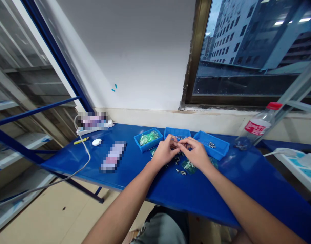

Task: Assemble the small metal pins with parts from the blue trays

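My left hand (165,151) and my right hand (197,153) meet over the middle of the blue table, fingertips pinched together. Whatever lies between the fingers is too small to make out. Below them, several short metal screws (181,172) are scattered on the tabletop. Beside these, partly under my right hand, lies a green clear bag (189,167) with small metal pieces. Just beyond my hands stand three blue bins: the left bin (142,149) holds crumpled green plastic bags, the middle bin (170,129) thin metal pieces, the right bin (223,152) a few small fasteners.
A clear bottle (257,127) with a red cap stands at the right, by the window. On the left are a blurred-out flat object (113,156), a white mouse-shaped item (97,142), a yellow cutter (81,140) and a power strip (94,128). Its cable (88,161) crosses the table edge.
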`<state>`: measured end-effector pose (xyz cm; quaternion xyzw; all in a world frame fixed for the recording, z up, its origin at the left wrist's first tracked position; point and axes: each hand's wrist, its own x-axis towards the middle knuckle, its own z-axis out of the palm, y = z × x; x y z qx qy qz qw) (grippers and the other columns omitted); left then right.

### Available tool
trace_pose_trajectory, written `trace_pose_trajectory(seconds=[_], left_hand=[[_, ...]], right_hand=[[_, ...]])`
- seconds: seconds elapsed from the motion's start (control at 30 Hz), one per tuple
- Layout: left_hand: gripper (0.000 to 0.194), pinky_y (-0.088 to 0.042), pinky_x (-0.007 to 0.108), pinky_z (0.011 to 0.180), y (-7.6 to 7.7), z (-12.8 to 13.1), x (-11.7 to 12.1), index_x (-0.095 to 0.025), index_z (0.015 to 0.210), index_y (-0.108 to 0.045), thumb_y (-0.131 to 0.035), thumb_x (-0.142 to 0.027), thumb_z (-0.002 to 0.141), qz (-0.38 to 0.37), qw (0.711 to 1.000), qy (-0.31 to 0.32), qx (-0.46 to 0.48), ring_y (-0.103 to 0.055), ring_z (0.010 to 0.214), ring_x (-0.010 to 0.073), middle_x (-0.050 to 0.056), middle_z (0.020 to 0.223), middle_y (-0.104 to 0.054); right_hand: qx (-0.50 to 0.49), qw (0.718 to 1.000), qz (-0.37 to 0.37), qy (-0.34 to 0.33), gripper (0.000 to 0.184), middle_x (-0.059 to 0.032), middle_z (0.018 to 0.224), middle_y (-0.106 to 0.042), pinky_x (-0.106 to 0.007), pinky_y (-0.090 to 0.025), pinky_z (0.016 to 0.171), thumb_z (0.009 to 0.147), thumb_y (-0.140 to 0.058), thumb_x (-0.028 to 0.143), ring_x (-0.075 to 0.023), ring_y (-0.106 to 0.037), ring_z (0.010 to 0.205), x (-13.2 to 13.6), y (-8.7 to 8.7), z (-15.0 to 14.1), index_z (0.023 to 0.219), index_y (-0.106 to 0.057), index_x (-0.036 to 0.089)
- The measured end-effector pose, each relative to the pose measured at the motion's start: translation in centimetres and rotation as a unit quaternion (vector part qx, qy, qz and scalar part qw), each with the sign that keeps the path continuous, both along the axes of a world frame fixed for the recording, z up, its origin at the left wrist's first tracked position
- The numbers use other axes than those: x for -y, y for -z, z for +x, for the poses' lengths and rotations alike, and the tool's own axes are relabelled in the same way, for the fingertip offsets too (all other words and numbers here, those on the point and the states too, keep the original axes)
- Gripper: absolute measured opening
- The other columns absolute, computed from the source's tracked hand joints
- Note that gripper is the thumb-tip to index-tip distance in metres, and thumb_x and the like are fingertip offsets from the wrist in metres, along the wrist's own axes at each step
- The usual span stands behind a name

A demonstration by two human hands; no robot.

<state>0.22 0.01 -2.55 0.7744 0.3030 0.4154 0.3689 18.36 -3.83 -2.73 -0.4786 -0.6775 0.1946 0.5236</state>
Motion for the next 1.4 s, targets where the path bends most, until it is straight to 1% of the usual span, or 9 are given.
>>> trace_pose_trajectory(seconds=[0.2, 0.37, 0.5, 0.63, 0.73, 0.9, 1.0, 1.13, 1.4], left_hand=[[0.036, -0.060, 0.033, 0.087, -0.4, 0.2, -0.2, -0.020, 0.120, -0.054, -0.076, -0.028, 0.092, -0.036, 0.995, -0.006, 0.090, -0.076, 0.089, 0.0183, 0.006, 0.098, -0.077], [0.045, -0.060, 0.037, 0.092, -0.3, 0.3, -0.7, -0.018, 0.122, -0.054, -0.079, -0.036, 0.090, -0.097, 0.983, -0.001, 0.159, -0.076, 0.094, 0.0198, 0.009, 0.100, -0.076], [0.045, -0.060, 0.035, 0.090, -0.6, 0.0, -0.5, -0.017, 0.126, -0.058, -0.077, -0.038, 0.092, -0.084, 0.989, -0.014, 0.124, -0.076, 0.096, 0.0210, 0.010, 0.103, -0.078], [0.041, -0.059, 0.029, 0.073, -1.3, -0.4, 0.2, -0.019, 0.128, -0.066, -0.069, -0.046, 0.097, -0.031, 0.998, -0.057, 0.023, -0.074, 0.078, 0.0196, 0.005, 0.087, -0.078], [0.046, -0.059, 0.030, 0.066, -1.7, -0.4, 0.8, -0.020, 0.136, -0.066, -0.062, -0.049, 0.100, -0.034, 0.998, -0.041, -0.024, -0.074, 0.067, 0.0205, 0.002, 0.075, -0.077], [0.037, -0.064, 0.035, 0.083, -1.5, -0.2, 0.9, -0.019, 0.122, -0.076, -0.065, -0.045, 0.099, -0.023, 0.999, -0.028, -0.021, -0.080, 0.090, 0.0256, 0.008, 0.101, -0.083], [0.030, -0.064, 0.039, 0.094, -1.0, -0.2, 0.4, -0.018, 0.116, -0.076, -0.071, -0.039, 0.095, -0.040, 0.999, -0.021, 0.023, -0.080, 0.101, 0.0265, 0.010, 0.112, -0.082], [0.024, -0.064, 0.039, 0.094, -0.5, -0.2, -0.1, -0.018, 0.116, -0.070, -0.069, -0.026, 0.093, -0.042, 0.998, -0.032, 0.044, -0.080, 0.099, 0.0241, 0.008, 0.105, -0.082], [0.049, -0.061, 0.030, 0.076, -0.3, -0.2, 0.2, -0.022, 0.131, -0.054, -0.071, -0.016, 0.086, 0.028, 0.998, -0.040, -0.050, -0.077, 0.079, 0.0195, 0.002, 0.092, -0.080]], right_hand=[[-0.146, 0.988, -0.054, -0.007, 0.036, -0.0087, 0.101, -0.077, -0.037, -0.061, 0.083, 0.092, -0.072, 0.048, -0.0240, -0.074, 0.092, -0.7, 0.7, 0.3, 0.116, -0.072, 0.021], [-0.133, 0.987, -0.078, -0.046, 0.042, -0.0072, 0.099, -0.077, -0.037, -0.061, 0.085, 0.092, -0.072, 0.044, -0.0229, -0.073, 0.092, -0.6, 0.6, 0.3, 0.126, -0.070, 0.020], [-0.104, 0.989, -0.083, -0.061, 0.048, -0.0058, 0.097, -0.076, -0.035, -0.061, 0.081, 0.091, -0.069, 0.038, -0.0210, -0.073, 0.088, -0.4, 0.3, 0.1, 0.136, -0.066, 0.020], [-0.038, 0.997, -0.072, -0.021, 0.036, -0.0044, 0.093, -0.076, -0.033, -0.061, 0.076, 0.090, -0.065, 0.033, -0.0198, -0.072, 0.080, -0.2, 0.3, 0.1, 0.123, -0.071, 0.022], [-0.019, 0.999, -0.046, 0.019, 0.027, -0.0036, 0.091, -0.077, -0.034, -0.061, 0.075, 0.089, -0.065, 0.031, -0.0200, -0.073, 0.076, 0.0, 0.1, 0.1, 0.114, -0.069, 0.023], [0.031, 0.999, 0.001, 0.042, 0.010, -0.0039, 0.097, -0.077, -0.036, -0.060, 0.076, 0.089, -0.064, 0.030, -0.0200, -0.071, 0.074, 0.4, -0.5, 0.2, 0.095, -0.071, 0.024], [0.063, 0.996, 0.034, 0.043, 0.010, -0.0065, 0.103, -0.076, -0.037, -0.059, 0.076, 0.088, -0.065, 0.027, -0.0214, -0.070, 0.078, 0.2, -0.5, 0.2, 0.094, -0.073, 0.024], [0.053, 0.998, 0.023, 0.011, 0.014, -0.0090, 0.111, -0.073, -0.037, -0.060, 0.075, 0.091, -0.067, 0.034, -0.0236, -0.070, 0.089, -0.1, -0.3, 0.3, 0.098, -0.076, 0.024], [0.016, 1.000, -0.015, -0.009, 0.023, -0.0090, 0.107, -0.074, -0.038, -0.061, 0.079, 0.093, -0.068, 0.045, -0.0253, -0.071, 0.097, -0.2, 0.0, 0.3, 0.097, -0.077, 0.024]])
